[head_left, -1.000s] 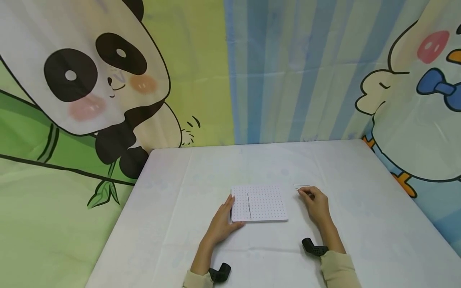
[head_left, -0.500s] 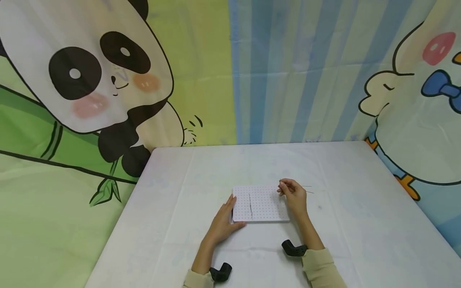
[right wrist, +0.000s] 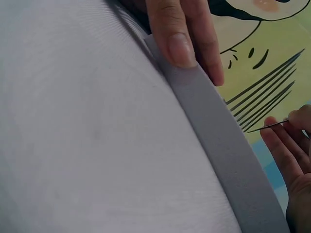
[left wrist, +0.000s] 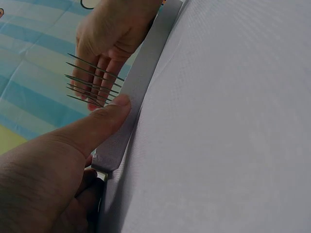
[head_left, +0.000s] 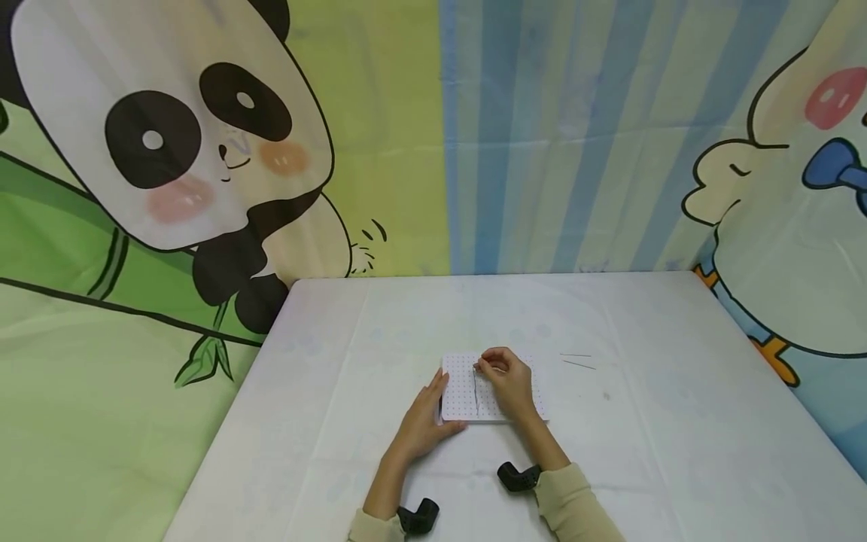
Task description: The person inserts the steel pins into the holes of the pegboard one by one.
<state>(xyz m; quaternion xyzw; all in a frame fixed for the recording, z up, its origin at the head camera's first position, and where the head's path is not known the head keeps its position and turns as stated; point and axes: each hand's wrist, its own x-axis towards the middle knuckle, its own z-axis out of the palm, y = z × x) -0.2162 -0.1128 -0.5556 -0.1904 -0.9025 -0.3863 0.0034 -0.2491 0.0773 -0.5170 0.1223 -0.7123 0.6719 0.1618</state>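
Note:
A white board (head_left: 455, 395) full of small holes lies on the table. My left hand (head_left: 416, 421) grips its near left corner, thumb on the front side and fingers along the left side. Several thin dark needles (left wrist: 95, 83) stand up from the board in a row. Above it, my right hand (head_left: 512, 382) pinches one more thin needle (right wrist: 268, 127) between thumb and fingers, by the far end of that row. In the right wrist view its lower tip is close to the board's top; whether it is in a hole I cannot tell.
Two loose needles, a far one (head_left: 576, 354) and a nearer one (head_left: 579, 364), lie on the white-covered table (head_left: 379, 331) right of the board. A cartoon-printed curtain (head_left: 379, 135) hangs behind the table. Each wrist carries a black camera (head_left: 518, 477).
My right hand has come left from the loose needles to above the board, carrying a needle. My left hand keeps its place on the board. The head view has shifted slightly.

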